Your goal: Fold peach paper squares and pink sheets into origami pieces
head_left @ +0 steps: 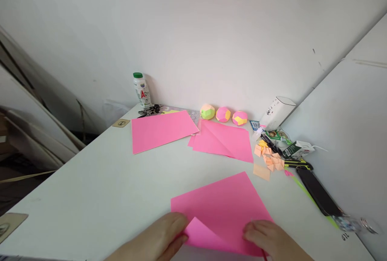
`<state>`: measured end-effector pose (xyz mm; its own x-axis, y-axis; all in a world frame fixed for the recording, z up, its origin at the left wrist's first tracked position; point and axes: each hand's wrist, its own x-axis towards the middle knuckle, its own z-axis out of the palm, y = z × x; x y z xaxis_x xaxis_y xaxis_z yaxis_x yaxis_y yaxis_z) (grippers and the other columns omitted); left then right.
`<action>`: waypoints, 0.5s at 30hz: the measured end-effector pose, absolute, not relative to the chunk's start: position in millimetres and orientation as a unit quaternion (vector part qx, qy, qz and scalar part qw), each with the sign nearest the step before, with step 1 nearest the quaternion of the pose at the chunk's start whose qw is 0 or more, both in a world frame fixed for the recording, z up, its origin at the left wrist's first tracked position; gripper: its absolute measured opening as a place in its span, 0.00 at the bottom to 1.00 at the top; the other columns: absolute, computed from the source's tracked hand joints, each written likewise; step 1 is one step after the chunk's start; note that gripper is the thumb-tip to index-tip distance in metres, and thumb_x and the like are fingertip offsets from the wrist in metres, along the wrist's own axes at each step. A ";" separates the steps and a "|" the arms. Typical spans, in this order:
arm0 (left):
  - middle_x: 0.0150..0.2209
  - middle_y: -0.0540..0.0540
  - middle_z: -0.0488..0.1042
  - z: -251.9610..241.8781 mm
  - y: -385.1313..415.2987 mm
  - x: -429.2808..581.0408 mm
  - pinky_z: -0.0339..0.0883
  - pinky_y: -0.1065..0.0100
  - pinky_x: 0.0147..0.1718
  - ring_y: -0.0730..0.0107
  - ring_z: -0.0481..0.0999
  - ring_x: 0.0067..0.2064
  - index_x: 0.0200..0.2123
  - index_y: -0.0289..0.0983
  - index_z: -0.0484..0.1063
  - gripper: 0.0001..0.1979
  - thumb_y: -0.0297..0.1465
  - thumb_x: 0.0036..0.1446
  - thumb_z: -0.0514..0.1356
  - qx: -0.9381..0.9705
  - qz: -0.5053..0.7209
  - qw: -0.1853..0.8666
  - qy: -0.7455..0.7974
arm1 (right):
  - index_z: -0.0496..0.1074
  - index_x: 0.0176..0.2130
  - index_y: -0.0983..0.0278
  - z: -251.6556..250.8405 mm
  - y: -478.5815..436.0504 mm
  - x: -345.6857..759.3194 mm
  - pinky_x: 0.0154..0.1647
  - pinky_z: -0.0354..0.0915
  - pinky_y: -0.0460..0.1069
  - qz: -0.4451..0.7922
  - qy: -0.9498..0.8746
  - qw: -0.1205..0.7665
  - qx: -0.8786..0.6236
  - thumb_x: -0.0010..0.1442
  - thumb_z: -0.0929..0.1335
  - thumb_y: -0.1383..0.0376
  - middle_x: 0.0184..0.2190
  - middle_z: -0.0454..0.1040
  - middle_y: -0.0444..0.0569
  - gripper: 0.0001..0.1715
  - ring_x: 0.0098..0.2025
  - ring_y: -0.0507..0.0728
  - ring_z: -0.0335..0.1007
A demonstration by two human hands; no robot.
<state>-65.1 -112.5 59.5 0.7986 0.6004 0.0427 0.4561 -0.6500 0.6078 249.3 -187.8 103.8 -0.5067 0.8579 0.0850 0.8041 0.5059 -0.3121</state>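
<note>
A large pink sheet of paper (223, 200) lies on the white table in front of me. Its near left corner is folded up and over, showing a lighter pink flap. My left hand (169, 228) pinches the sheet at that lifted corner, thumb below. On the sheet's right part rests my right hand (261, 235), fingers curled and pressed together against the paper near its edge. A thin red thing (264, 254) shows under the right hand; its kind is hidden.
Other pink sheets (223, 140) and a pink stack (163, 130) lie farther back. Three faceted paper balls (223, 114) and a green-capped bottle (141, 91) stand by the wall. Folded orange paper pieces (273, 162), a box cutter (298, 164) and a black case (319, 192) are right.
</note>
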 end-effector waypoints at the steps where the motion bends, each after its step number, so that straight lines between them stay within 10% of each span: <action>1: 0.29 0.51 0.68 58.0 -111.2 -62.7 0.62 0.73 0.28 0.74 0.66 0.28 0.30 0.39 0.58 0.10 0.29 0.64 0.45 0.899 0.126 0.295 0.298 | 0.73 0.41 0.56 106.0 -181.1 238.0 0.29 0.67 0.45 0.141 -0.852 0.119 -0.490 0.54 0.71 0.55 0.33 0.77 0.46 0.15 0.30 0.55 0.72; 9: 0.25 0.54 0.68 44.9 -94.0 -40.1 0.58 0.73 0.22 0.75 0.66 0.24 0.33 0.39 0.59 0.09 0.30 0.65 0.43 0.837 0.176 0.349 0.383 | 0.49 0.22 0.61 66.4 -113.2 191.5 0.21 0.45 0.44 0.345 -0.756 0.166 -0.530 0.64 0.60 0.55 0.18 0.49 0.37 0.24 0.20 0.48 0.46; 15: 0.45 0.41 0.72 25.3 -91.8 -42.5 0.70 0.65 0.41 0.65 0.73 0.45 0.49 0.36 0.60 0.12 0.28 0.62 0.48 0.862 0.287 0.196 0.370 | 0.46 0.23 0.60 33.2 -101.7 214.4 0.19 0.47 0.44 0.354 -0.668 0.277 -0.593 0.63 0.59 0.50 0.17 0.46 0.36 0.25 0.18 0.47 0.45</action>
